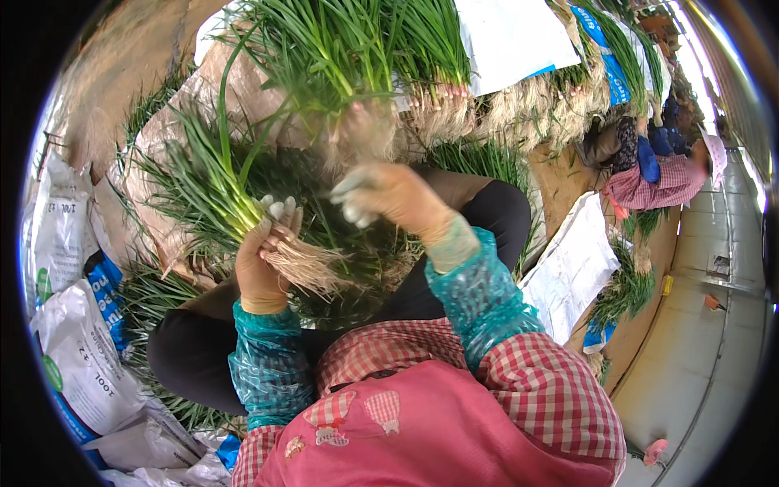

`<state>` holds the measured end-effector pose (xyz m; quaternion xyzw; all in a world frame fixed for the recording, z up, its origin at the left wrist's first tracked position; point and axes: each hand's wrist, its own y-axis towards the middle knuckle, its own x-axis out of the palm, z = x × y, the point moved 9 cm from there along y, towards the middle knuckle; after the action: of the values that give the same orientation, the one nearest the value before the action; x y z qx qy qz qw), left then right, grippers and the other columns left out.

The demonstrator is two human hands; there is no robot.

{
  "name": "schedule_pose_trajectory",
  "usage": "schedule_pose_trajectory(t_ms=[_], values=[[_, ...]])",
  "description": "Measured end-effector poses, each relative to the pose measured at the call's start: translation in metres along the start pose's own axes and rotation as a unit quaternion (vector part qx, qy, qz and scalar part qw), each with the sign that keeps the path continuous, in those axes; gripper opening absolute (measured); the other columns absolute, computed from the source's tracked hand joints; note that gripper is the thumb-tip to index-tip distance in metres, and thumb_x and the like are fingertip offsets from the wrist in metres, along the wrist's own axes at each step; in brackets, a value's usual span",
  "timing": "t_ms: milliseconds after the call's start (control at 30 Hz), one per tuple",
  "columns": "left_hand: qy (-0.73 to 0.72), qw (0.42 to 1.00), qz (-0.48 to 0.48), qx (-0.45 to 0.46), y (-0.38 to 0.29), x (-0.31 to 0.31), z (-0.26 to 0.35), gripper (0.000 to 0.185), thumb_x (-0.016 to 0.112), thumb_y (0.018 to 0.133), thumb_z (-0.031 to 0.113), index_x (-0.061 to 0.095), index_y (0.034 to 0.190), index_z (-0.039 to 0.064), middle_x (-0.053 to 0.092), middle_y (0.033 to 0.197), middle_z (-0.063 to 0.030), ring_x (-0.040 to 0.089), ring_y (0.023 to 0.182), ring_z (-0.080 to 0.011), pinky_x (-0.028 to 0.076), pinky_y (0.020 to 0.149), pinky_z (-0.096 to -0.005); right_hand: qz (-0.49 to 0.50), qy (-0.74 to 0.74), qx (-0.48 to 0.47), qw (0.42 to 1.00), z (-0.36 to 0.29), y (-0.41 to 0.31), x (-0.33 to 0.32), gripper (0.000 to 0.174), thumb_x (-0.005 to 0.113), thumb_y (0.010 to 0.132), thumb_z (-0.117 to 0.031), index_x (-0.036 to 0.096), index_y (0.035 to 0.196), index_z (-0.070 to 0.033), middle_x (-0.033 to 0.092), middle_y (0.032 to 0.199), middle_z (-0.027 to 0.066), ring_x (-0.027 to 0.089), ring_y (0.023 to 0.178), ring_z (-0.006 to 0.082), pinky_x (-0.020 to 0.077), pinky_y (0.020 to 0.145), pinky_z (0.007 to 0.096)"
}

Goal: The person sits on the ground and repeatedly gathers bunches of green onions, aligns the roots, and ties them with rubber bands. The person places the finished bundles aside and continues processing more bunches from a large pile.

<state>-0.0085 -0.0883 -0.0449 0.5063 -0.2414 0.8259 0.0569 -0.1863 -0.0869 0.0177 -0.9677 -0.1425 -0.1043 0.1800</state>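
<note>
My left hand (268,255), in a thin glove with pale fingertips, grips a small bunch of green-leaved plants (234,201) near their base. Its leaves point up and to the left, and its bare pale roots (304,265) hang out to the right. My right hand (389,195) is gloved too and blurred by motion, fingers bent and apart, with nothing visible in it. Just beyond it, a blurred clump of plants (359,115) lies at the near edge of a larger heap (328,42). More dark green leaves (328,237) lie between my legs.
Rows of rooted plants (523,115) lie ahead to the right, partly under a white sheet (517,42). White printed sacks (85,365) lie at the left. Another white sheet (572,268) is by my right knee. A person in a checked top (657,182) sits farther right.
</note>
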Motion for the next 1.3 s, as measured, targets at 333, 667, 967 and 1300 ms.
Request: schedule_pose_trajectory(t_ms=[333, 667, 967, 1300], values=[[-0.408, 0.813, -0.414, -0.04, -0.063, 0.133, 0.099, 0.021, 0.036, 0.097, 0.022, 0.043, 0.097, 0.003, 0.054, 0.077, -0.0108, 0.061, 0.066, -0.0187, 0.054, 0.057, -0.032, 0.198, -0.411, -0.017, 0.89, 0.026, 0.007, -0.071, 0.031, 0.053, 0.088, -0.035, 0.065, 0.095, -0.007, 0.066, 0.082, 0.0175, 0.064, 0.068, 0.0337, 0.052, 0.066, 0.0397], [-0.01, 0.998, -0.028, -0.052, 0.013, 0.03, -0.015, 0.031, 0.056, 0.089, 0.014, 0.051, 0.117, 0.001, 0.054, 0.086, -0.0046, 0.053, 0.08, -0.0166, 0.048, 0.078, -0.033, 0.312, -0.48, -0.11, 0.812, 0.002, 0.071, -0.101, 0.035, 0.057, 0.088, -0.034, 0.059, 0.107, -0.004, 0.065, 0.088, 0.0202, 0.064, 0.079, 0.0362, 0.05, 0.074, 0.0442], [0.006, 0.986, 0.027, -0.165, 0.02, -0.024, -0.059, 0.018, 0.051, 0.083, 0.002, 0.057, 0.098, -0.008, 0.061, 0.106, -0.0221, 0.059, 0.089, -0.0234, 0.049, 0.085, -0.0365, 0.122, -0.328, -0.202, 0.914, 0.019, -0.002, 0.012, 0.02, 0.059, 0.088, -0.018, 0.058, 0.103, -0.004, 0.066, 0.093, 0.0133, 0.066, 0.078, 0.0218, 0.0525, 0.072, 0.0317], [0.114, 0.974, 0.14, -0.14, 0.001, 0.001, -0.055, 0.016, 0.051, 0.084, 0.004, 0.059, 0.094, -0.006, 0.057, 0.069, -0.0092, 0.059, 0.065, -0.0229, 0.053, 0.068, -0.0354, 0.133, 0.154, 0.131, 0.97, 0.12, 0.054, -0.009, 0.049, 0.057, 0.09, -0.043, 0.06, 0.111, 0.001, 0.064, 0.098, 0.008, 0.057, 0.089, 0.0192, 0.0445, 0.082, 0.0307]])
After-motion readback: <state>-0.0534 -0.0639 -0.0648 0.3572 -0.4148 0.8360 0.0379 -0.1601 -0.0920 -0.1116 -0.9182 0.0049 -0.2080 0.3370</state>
